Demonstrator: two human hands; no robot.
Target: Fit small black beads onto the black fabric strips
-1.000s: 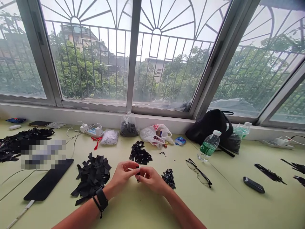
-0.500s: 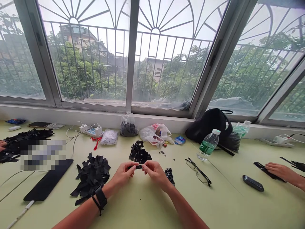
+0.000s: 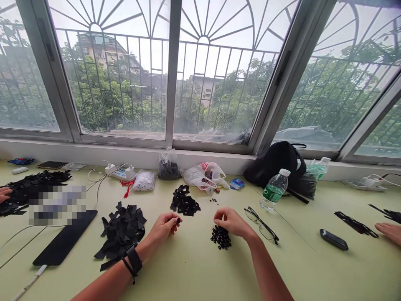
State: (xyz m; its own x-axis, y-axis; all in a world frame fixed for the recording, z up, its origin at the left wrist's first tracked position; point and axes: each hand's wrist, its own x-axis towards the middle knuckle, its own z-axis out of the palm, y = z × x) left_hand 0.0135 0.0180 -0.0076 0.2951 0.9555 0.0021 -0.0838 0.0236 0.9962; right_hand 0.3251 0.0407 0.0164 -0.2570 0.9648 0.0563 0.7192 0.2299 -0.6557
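My left hand (image 3: 164,225), wearing a dark watch band, is closed around a short black fabric strip (image 3: 178,220), whose end sticks out past the fingertips. Over a small pile of black rings (image 3: 221,240), my right hand (image 3: 232,220) curls its fingers down to the far edge. Thumb and fingers look pinched there, but whatever is between them cannot be made out. Beyond both hands lies a heap of black strips (image 3: 186,204), some with small light rings on them. A larger heap of plain black strips (image 3: 122,232) sits left of my left forearm.
Eyeglasses (image 3: 260,225) and a water bottle (image 3: 274,190) stand right of my right hand. Farther right are a black case (image 3: 333,239) and another person's hand (image 3: 388,232). A black tablet-like slab (image 3: 67,240) lies left, with a cable. Bags (image 3: 205,176) line the window side.
My right hand has let go of the strip and moved right to the ring pile. My left hand keeps the strip. The person's hand at right has drawn back from the black strips there.
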